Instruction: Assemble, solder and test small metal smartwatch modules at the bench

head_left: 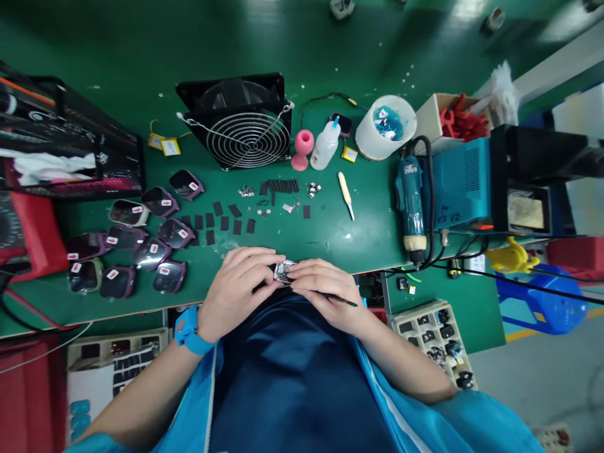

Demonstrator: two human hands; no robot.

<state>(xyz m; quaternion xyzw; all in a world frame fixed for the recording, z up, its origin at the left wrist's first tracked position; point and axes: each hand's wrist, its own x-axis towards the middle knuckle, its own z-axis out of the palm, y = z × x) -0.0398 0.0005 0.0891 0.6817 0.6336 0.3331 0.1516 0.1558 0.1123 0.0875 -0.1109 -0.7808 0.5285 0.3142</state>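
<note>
Close to my body at the bench's front edge, my left hand point(243, 286) pinches a small silvery device part point(282, 272) from its left side. My right hand point(330, 290) is closed at the same part's right side, and a thin dark tool point(343, 300) runs out from under its fingers. The tool's tip is hidden. Beyond my hands lie black rectangular pads point(237, 226), a strip of dark pieces point(283, 186) and small metal parts point(246, 190). Watch-like cases with dark screens point(152, 253) are grouped on the left.
A fan point(250, 135), a pink holder point(302, 151), a clear bottle point(326, 146) and a white tub point(384, 129) stand further back. A cream-handled tool point(346, 195) lies right of centre. An electric screwdriver point(411, 201) hangs beside a teal box point(460, 182).
</note>
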